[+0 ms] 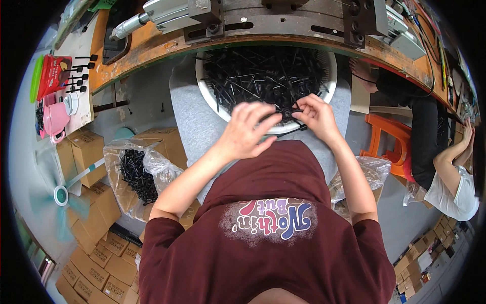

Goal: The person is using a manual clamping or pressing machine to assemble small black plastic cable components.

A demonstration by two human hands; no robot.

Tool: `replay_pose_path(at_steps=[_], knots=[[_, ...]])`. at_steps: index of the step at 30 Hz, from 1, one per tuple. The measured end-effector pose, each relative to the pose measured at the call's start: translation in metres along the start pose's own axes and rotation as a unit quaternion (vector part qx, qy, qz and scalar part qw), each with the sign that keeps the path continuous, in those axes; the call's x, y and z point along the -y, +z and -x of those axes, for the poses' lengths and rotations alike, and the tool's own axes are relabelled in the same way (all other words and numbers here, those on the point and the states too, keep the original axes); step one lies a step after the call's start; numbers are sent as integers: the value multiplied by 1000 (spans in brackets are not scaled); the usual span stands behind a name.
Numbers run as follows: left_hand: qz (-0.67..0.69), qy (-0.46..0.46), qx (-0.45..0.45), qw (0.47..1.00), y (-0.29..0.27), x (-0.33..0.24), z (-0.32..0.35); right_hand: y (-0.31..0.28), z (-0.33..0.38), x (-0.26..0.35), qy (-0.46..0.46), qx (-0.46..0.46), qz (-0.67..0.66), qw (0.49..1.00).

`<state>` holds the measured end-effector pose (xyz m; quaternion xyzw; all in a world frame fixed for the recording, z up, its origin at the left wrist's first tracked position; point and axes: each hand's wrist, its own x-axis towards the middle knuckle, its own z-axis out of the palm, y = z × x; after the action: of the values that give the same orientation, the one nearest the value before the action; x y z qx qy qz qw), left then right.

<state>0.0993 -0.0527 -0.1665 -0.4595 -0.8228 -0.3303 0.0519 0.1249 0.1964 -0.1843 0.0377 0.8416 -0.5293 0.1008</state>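
1. Curved wooden workbench [152, 48] across the top, orange-brown and worn, carrying grey metal machine parts [202, 15] along its far side.
2. Stacked cardboard boxes [96, 253] at the lower left, more of them heaped at the lower right.
3. Another person [435, 147] at the right edge, in black trousers and a white top, seated by an orange plastic stool [390, 139].
4. White round basket [212, 99] resting on the lap, tucked under the bench edge, filled with a tangle of thin black plastic pieces [263, 71].
5. Clear plastic bag [131, 162] on the floor to the left, open, holding a heap of the same black pieces; a second clear bag [369, 172] to the right, contents not clear.
6. Teal fan [61, 195] low on the left, blades blurred.
7. Pink jug [53, 119] and red packet [53, 73] on a shelf at upper left, beside a row of upright black pegs [81, 76].
8. Left hand [248, 131] over the near rim of the basket, fingers curled, thumb and forefinger pinching the small black part [288, 114].
9. Right hand [316, 116] just beside, fingertips closed on the same small black part from the other side.
10. Small black part held between both hands above the basket's near edge, thin black strands trailing from it; finer shape too small to tell.
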Motion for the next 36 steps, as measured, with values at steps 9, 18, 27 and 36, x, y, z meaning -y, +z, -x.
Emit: replay_pose_path(at_steps=[9, 18, 27, 36], knots=[[-56, 59, 51, 995, 61, -6, -26, -4, 1, -12, 132, 40, -227, 964], [88, -26, -18, 996, 51, -11, -35, -12, 34, 13, -9, -107, -7, 994], [-102, -174, -251, 947, -49, 50, -57, -32, 26, -9, 16, -328, 63, 942], [-24, -545, -111, 831, -17, 125, 31, -63, -55, -65, 41, -266, 212, 940]])
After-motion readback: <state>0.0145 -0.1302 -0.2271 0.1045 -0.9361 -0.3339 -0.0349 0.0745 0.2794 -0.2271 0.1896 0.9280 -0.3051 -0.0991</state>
